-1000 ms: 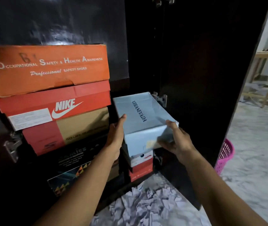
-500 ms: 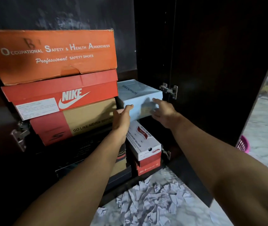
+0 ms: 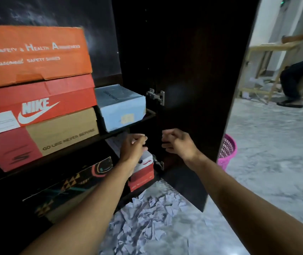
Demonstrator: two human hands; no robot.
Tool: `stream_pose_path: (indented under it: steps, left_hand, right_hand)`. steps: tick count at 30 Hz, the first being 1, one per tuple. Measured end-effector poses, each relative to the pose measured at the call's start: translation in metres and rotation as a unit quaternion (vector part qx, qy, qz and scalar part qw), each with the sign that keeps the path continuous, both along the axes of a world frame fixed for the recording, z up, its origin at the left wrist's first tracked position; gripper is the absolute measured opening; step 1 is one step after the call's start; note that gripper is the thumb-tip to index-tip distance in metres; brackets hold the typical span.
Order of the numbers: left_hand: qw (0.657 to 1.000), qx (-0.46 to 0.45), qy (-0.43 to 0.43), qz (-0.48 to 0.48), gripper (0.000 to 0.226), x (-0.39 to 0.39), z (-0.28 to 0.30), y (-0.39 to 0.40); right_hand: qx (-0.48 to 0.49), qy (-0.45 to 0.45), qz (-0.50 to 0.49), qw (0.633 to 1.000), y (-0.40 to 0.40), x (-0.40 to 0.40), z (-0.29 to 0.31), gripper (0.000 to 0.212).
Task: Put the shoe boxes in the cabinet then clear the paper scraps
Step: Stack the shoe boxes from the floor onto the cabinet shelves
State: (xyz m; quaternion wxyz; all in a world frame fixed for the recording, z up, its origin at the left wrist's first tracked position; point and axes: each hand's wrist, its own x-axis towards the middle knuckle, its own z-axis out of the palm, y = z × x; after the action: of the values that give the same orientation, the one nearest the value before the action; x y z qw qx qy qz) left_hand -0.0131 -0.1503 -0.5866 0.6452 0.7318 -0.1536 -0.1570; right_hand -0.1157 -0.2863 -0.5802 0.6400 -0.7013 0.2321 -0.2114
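A dark cabinet (image 3: 183, 52) stands with its door (image 3: 198, 107) swung open to the right, on a grey marbled floor (image 3: 266, 162). On its upper shelf, at the left, three shoe boxes are stacked: an orange safety-shoe box (image 3: 34, 54) on top, a red Nike box (image 3: 36, 105) under it, and a red-and-tan box (image 3: 42, 138) at the bottom. At the shelf's right end, just beside that stack, sits the pale blue box (image 3: 121, 107), its front near the shelf's front edge. On the shelf below lie a dark patterned box (image 3: 69, 183) and, at the right end, a white-and-red box (image 3: 143, 170). Crumpled paper scraps (image 3: 147, 218) are heaped on the floor against the cabinet's bottom edge. A pink basket (image 3: 227, 153) shows past the door's outer edge.

Both arms reach forward below the blue box. The left hand (image 3: 133, 149) and right hand (image 3: 179, 142) are loosely curled and hold nothing, apart from each other and clear of the box.
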Motion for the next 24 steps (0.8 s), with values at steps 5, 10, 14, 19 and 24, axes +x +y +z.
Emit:
stream_pose_path:
  steps: [5, 10, 14, 19, 24]
  left_hand:
    - [0.993, 0.022, 0.007, -0.115, 0.021, -0.085, -0.019, -0.055]
    - [0.972, 0.056, 0.022, -0.227, 0.020, -0.174, -0.056, -0.126]
    - [0.944, 0.082, 0.034, -0.317, 0.014, -0.250, -0.095, -0.185]
    - [0.888, 0.157, 0.059, -0.428, 0.018, -0.349, -0.149, -0.237]
    - [0.812, 0.229, 0.088, -0.529, 0.016, -0.460, -0.194, -0.270]
  right_hand:
    - [-0.029, 0.024, -0.044, 0.998, -0.037, -0.117, -0.019, 0.018]
    - [-0.034, 0.068, -0.141, 0.987, -0.089, -0.252, -0.050, 0.018]
    - [0.005, 0.088, -0.247, 0.965, -0.120, -0.361, -0.085, 0.015]
    - [0.011, 0.117, -0.414, 0.903, -0.140, -0.495, -0.150, 0.014]
    - [0.005, 0.187, -0.589, 0.786, -0.135, -0.616, -0.204, 0.018]
